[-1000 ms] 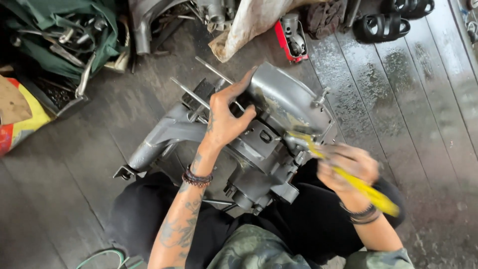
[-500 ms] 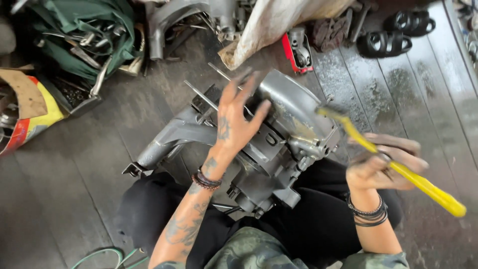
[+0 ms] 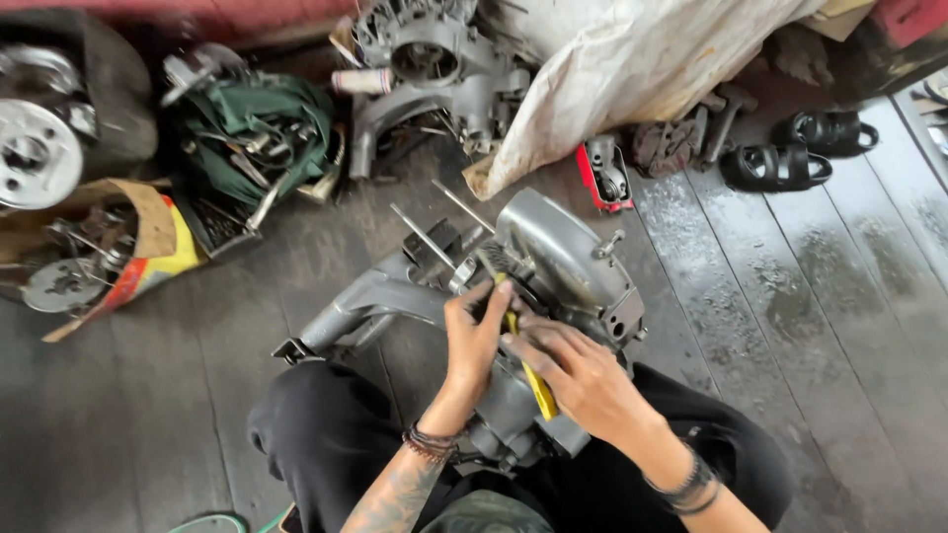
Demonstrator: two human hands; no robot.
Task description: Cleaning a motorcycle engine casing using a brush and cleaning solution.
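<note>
Seated on a dark, damp plank floor (image 3: pixel 790 326), a person works over a grey scooter engine casing (image 3: pixel 553 266) resting against black-trousered legs. At far left, a metal wheel hub (image 3: pixel 35 153) sits above a torn cardboard-and-yellow bag (image 3: pixel 148 257) of small parts, with a green cloth bundle (image 3: pixel 262 128) full of tools just to its right. Near the top centre lies a second bare engine housing (image 3: pixel 425 59). At the middle, the tattooed left hand (image 3: pixel 474 336), wrist ringed by dark bracelets, presses against the casing with fingers curled beside a ribbed gear, touching the yellow-handled tool (image 3: pixel 533 380). The right hand (image 3: pixel 578 375) closes around that yellow handle, fingers folded over it, the tool's head set against the casing between the two hands; how the tip meets the metal cannot be told. Two thin steel studs (image 3: pixel 425 232) jut from the casing toward upper left. Farther right, a grubby white sack (image 3: pixel 632 69) slumps over a small red-edged part (image 3: pixel 604 176), and a pair of black sandals (image 3: pixel 795 148) stands on the boards at upper right.
</note>
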